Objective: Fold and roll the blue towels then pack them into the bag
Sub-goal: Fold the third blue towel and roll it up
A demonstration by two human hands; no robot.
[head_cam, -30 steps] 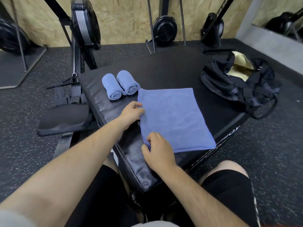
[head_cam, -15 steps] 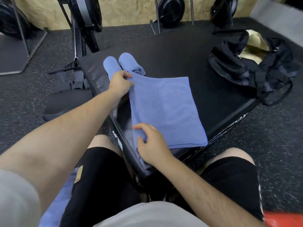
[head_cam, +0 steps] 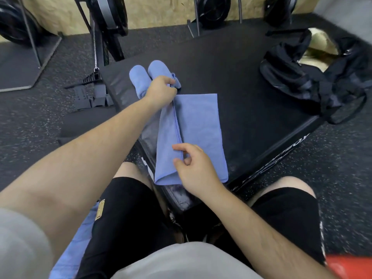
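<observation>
A blue towel (head_cam: 199, 127) lies on the black padded box (head_cam: 251, 81), its left half lifted and folded over toward the right. My left hand (head_cam: 161, 89) pinches the towel's far edge. My right hand (head_cam: 193, 168) pinches the near end of the same folded edge. Two rolled blue towels (head_cam: 141, 77) lie side by side just behind my left hand, partly hidden by it. The black bag (head_cam: 314, 77) sits open on the box's right corner, a pale yellow lining showing inside.
Another blue towel (head_cam: 72, 244) lies by my left thigh. Gym machines and weight plates (head_cam: 211, 9) stand along the wooden wall behind. A rowing machine rail and footrest (head_cam: 90, 91) sit left of the box. Speckled rubber floor surrounds it.
Both hands gripped the towel's left edge, lifted it and carried it rightward, folding the towel to about half its width. The camera tilted down and closer.
</observation>
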